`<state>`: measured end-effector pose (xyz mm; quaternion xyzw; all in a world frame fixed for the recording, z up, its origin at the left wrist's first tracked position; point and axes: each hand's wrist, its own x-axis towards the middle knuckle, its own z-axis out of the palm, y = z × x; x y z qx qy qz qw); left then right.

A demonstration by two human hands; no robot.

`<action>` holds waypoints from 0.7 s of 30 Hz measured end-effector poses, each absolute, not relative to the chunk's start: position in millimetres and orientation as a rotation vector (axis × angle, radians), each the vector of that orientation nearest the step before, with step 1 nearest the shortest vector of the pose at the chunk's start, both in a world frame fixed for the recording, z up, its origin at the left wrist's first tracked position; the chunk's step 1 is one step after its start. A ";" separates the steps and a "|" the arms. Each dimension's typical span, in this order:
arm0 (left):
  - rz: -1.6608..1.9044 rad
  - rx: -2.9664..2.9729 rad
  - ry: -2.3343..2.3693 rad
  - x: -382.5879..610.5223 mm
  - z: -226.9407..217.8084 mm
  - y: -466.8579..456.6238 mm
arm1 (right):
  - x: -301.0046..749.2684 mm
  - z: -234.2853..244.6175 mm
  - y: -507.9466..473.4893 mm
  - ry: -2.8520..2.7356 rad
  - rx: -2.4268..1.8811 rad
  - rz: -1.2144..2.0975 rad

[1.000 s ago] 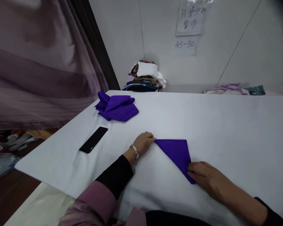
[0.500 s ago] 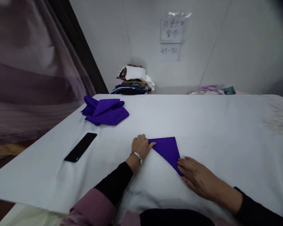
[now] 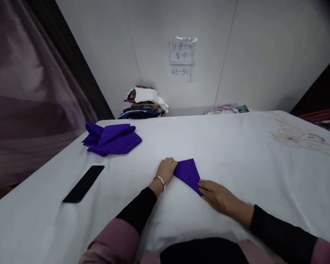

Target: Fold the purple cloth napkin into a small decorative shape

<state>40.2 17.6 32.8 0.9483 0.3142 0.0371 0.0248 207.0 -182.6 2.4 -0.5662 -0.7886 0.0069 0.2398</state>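
Note:
A purple cloth napkin [image 3: 187, 172] folded into a triangle lies on the white-covered table [image 3: 236, 146] in front of me. My left hand [image 3: 167, 169] is curled, with its fingers closed on the napkin's left corner. My right hand [image 3: 216, 193] lies flat, fingers together, pressing on the napkin's near right point. A silver bracelet sits on my left wrist.
A heap of purple napkins [image 3: 111, 138] lies at the table's far left. A black phone [image 3: 84, 178] rests near the left edge. Stacked clothes [image 3: 143, 102] and more fabric [image 3: 225, 109] sit behind the table by the wall. A curtain [image 3: 30, 95] hangs on the left.
The view has pulled back and shifted, so the table looks further off. Both hands stay on the napkin's corners, and the napkin looks smaller and narrower than before.

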 end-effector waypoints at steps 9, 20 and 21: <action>-0.015 2.789 1.190 55.4 51.5 6.5 | 204.2 5.2 -183.5 -2.143 -1.552 0.067; -0.314 2.831 1.268 67.1 33.3 -53.7 | 204.9 9.9 -190.5 -2.248 -1.521 0.033; -0.334 2.824 1.263 66.5 32.7 -53.7 | 206.0 7.2 -191.7 -2.248 -1.525 0.025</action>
